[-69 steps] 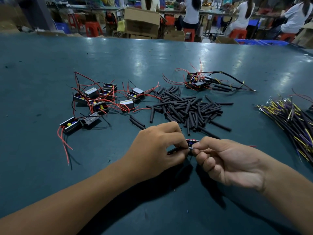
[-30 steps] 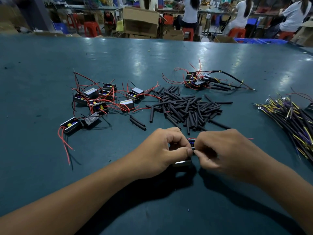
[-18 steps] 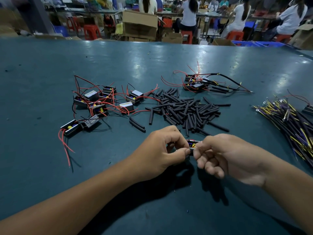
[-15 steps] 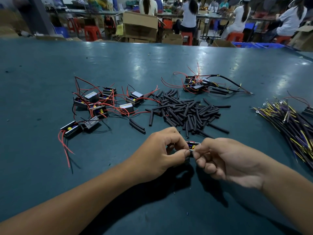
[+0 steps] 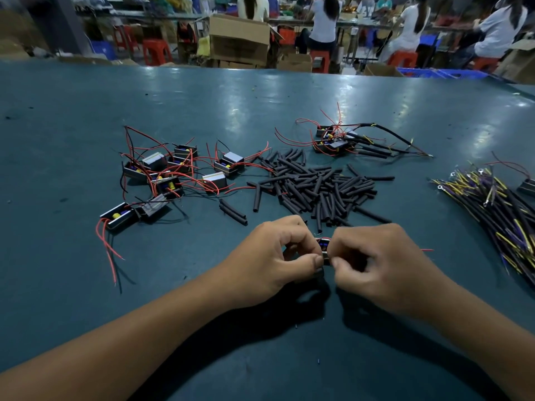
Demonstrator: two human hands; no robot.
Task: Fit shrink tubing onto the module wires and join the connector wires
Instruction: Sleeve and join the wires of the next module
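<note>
**Both hands pinched on one small module at the near middle of the surface**

We see the left hand [image 5: 272, 256] and the right hand [image 5: 379, 261] brought together, knuckles almost touching, with a small module [image 5: 323, 246] caught between them. The left thumb and curled fingers pinch it from one side; the right thumb and fingers pinch at it from the other. Only a sliver of the module shows, with blue and red on it. A thin red wire [image 5: 427, 250] pokes out past the right hand. Whether a tube is already on a wire we cannot tell, since the fingers hide it.

Just beyond the hands lies a loose pile of black shrink tubing [image 5: 315, 186] on the teal surface [image 5: 86, 299]. To its left sits a cluster of modules [image 5: 170, 175] with tangled red and black leads, one of them [image 5: 117, 218] lying nearer to us and apart from the rest. Beyond the pile, to the right, lies a group of modules with black sleeved leads [image 5: 341, 141]. At the far right edge lies a bundle of connector wires [image 5: 498, 204], black, yellow and purple, some ending in ring terminals.

Beyond the surface, people sit at benches on red stools [image 5: 155, 50] near a cardboard box [image 5: 238, 39].
</note>
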